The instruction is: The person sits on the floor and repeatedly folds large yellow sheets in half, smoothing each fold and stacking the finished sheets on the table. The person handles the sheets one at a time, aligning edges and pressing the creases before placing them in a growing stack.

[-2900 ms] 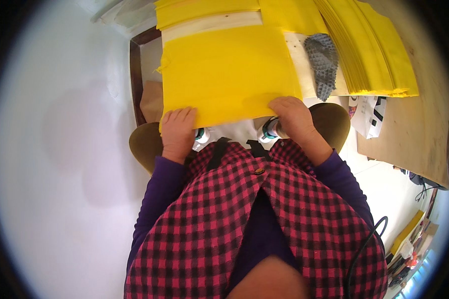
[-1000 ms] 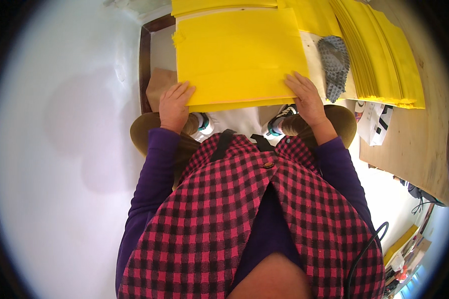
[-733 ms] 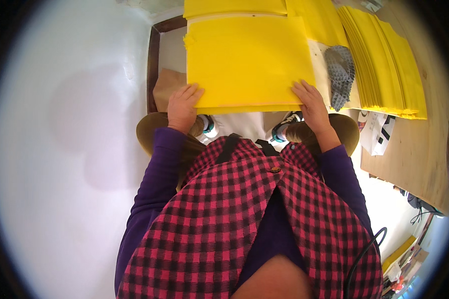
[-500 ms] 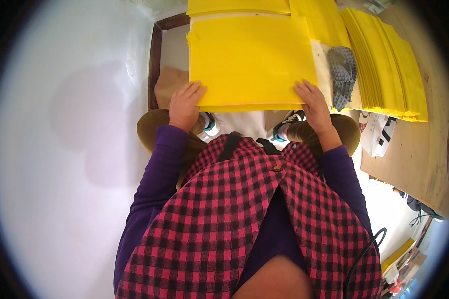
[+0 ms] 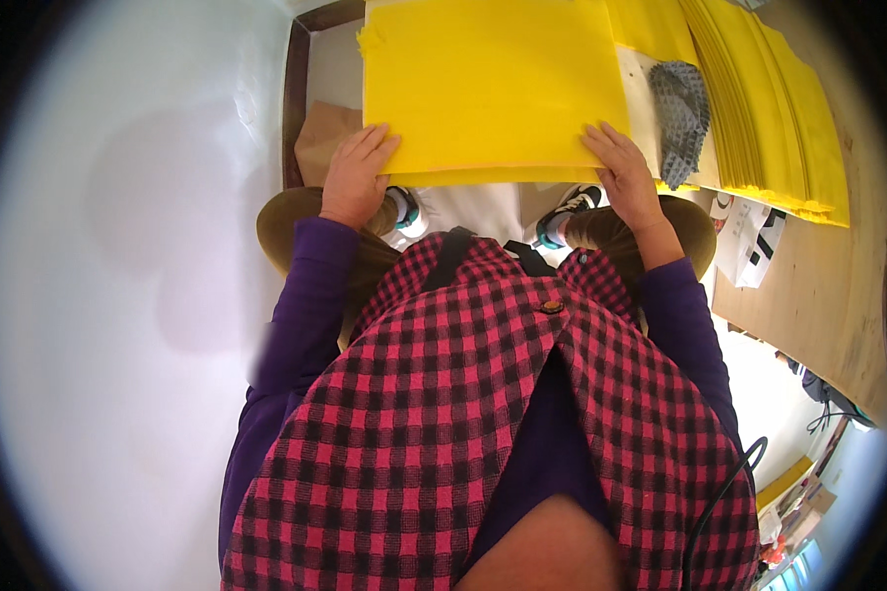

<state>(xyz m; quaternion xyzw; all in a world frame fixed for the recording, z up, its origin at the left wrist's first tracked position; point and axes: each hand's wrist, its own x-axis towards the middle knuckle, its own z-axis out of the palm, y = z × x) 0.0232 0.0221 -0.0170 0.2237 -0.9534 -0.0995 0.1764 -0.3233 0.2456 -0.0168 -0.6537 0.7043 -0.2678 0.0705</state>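
Observation:
A large yellow fabric sheet lies flat in front of me, over another yellow layer whose edge peeks out below its near side. My left hand holds the near left corner, fingers together on top. At the near right corner, my right hand grips the sheet the same way, its fingers slightly bent over the edge. Neither thumb can be made out well. To the right of my right hand lies a crumpled grey patterned cloth.
A thick stack of folded yellow fabric rests on the wooden table at right, with a white printed bag beside it. Brown cardboard sits left of the sheet, near a dark wooden frame and pale wall.
The whole view has shifted, so the sheet and both hands appear higher in the picture. Both hands keep their places at the sheet's near corners.

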